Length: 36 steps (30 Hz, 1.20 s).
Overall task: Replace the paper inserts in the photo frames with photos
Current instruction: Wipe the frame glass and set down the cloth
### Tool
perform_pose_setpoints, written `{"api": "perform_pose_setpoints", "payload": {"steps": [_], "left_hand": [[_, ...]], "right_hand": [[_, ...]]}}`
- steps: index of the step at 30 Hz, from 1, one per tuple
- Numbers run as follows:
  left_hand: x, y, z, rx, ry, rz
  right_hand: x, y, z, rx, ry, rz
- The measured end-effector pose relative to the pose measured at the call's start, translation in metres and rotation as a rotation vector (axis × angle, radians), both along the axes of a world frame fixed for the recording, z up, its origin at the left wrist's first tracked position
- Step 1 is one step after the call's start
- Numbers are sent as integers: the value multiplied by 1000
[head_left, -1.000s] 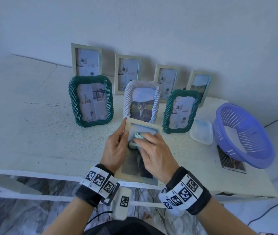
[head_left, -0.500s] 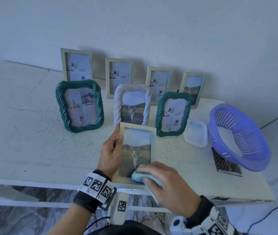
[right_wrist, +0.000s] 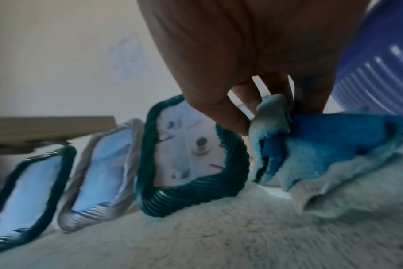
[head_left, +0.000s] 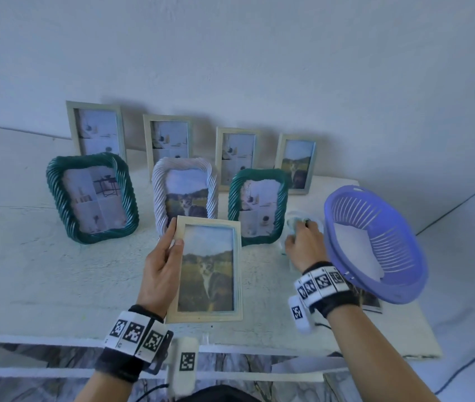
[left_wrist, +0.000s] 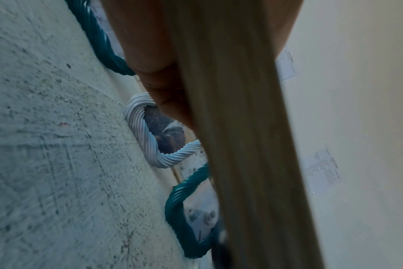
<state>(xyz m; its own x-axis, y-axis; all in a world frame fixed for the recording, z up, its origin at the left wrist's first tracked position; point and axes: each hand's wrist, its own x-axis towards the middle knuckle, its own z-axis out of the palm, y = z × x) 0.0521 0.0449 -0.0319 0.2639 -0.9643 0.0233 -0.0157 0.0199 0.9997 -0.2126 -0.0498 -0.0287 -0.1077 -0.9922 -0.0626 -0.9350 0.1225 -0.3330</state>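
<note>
Overhead, the left hand [head_left: 159, 271] grips the cat-photo frame [head_left: 207, 269] by its edge. Only the right-wrist view shows the right hand's [head_left: 302, 246] fingers [right_wrist: 221, 111] pinching a blue cloth [right_wrist: 329, 145] above the desk [right_wrist: 219, 236].

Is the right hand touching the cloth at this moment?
Touching. The right wrist view shows the right hand pinching the blue cloth between thumb and fingers, no gap between them.

White table [head_left: 21, 274]: frames [head_left: 185, 195], basket [head_left: 375, 245], cloth [right_wrist: 311, 149].
</note>
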Motion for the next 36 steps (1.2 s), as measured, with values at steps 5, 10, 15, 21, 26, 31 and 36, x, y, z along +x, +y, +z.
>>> {"api": "perform_pose_setpoints", "payload": {"steps": [5, 10, 15, 21, 26, 31, 36], "left_hand": [[-14, 2, 4, 0, 1, 6], [-27, 1, 8, 14, 36, 23], [-42, 3, 16, 35, 63, 62], [-66, -3, 21, 79, 119, 22], [-84, -2, 24, 166, 4, -164], [-108, 2, 40, 245, 50, -400], [-116, 5, 40, 298, 294, -393]], "right_hand": [[-7, -38, -21, -1, 7, -56], [-15, -23, -24, 16, -14, -20], [-10, 36, 2, -178, -362, 151], [7, 80, 23, 436, -1505, -76], [3, 85, 28, 303, -1631, -40], [3, 95, 35, 190, -1422, 253], [5, 100, 25, 40, -1062, 374]]}}
